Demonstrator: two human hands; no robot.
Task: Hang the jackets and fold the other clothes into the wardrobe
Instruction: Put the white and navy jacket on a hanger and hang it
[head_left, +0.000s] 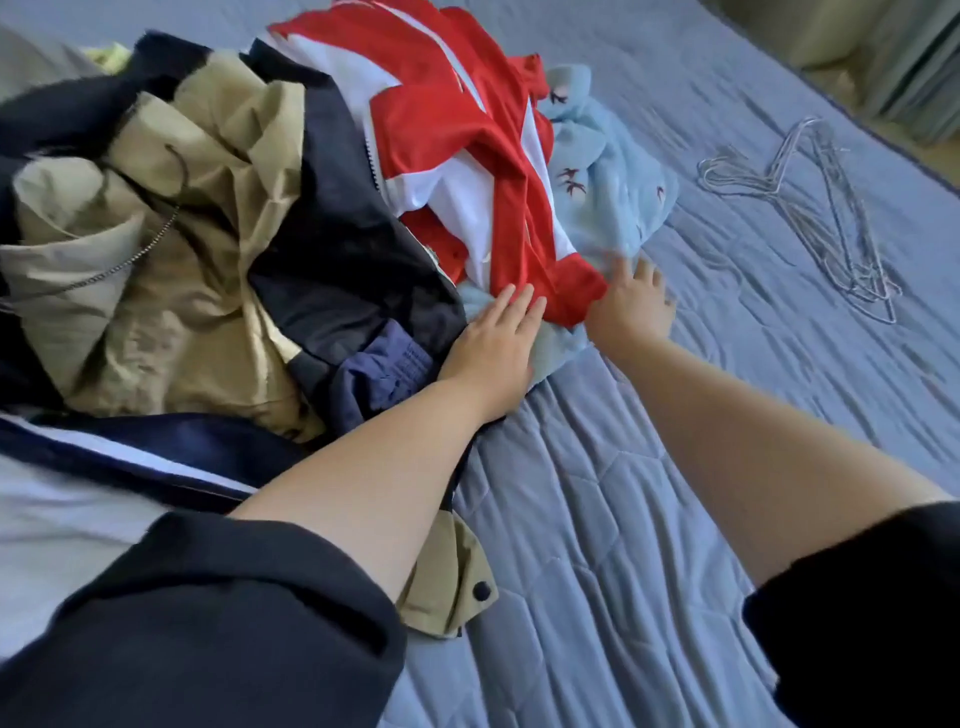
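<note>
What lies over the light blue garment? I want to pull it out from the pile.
The red and white jacket lies over much of the light blue garment. The left hand rests at its lower edge; the right hand touches it beside the red hem.

I see the red and white jacket (457, 156) crumpled on the pile, its hem just ahead of both my hands. The light blue garment (608, 171) with small bird prints lies under it, beyond my right hand. Left of my left hand sprawl the tan jacket (171, 270) and the dark navy jacket (343, 249). Wire hangers (810, 208) lie well right.
</note>
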